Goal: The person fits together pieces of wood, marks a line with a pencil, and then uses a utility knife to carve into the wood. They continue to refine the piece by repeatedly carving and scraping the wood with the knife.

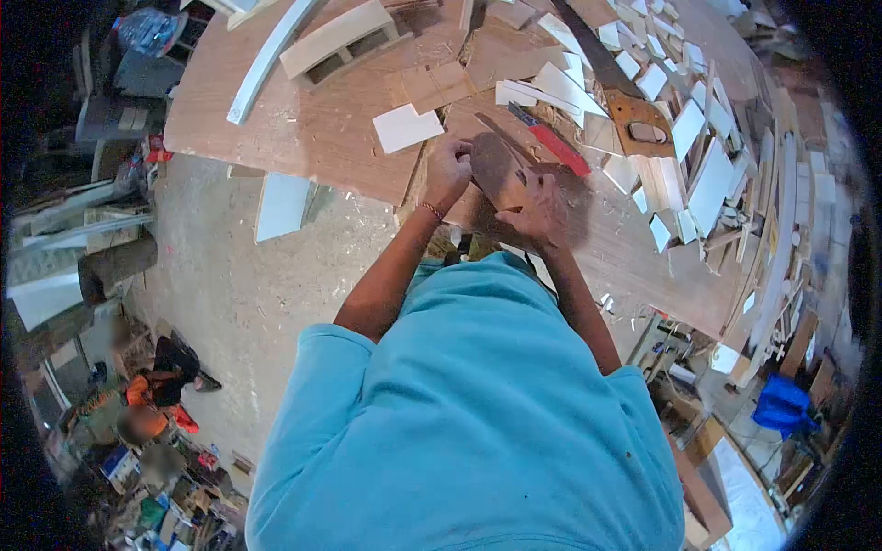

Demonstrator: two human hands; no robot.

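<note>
Both hands are down on the brown plywood table (322, 138), working on a small flat brown wooden piece (496, 170) near its front edge. The left hand (447, 170), with a thin bracelet at the wrist, is curled over the piece's left edge, fingers bent and pressing on it. The right hand (542, 207) sits on the piece's right side, and it looks closed around a thin pencil-like stick (501, 138) that slants across the wood, though the view is too small to be sure. Just beyond the hands lies a red flat carpenter's pencil (556, 142), and past that a wooden-handled handsaw (625, 101). A white rectangular offcut (406, 127) rests just left of the left hand. Many white-faced offcuts (698, 174) crowd the table's right side.
</note>
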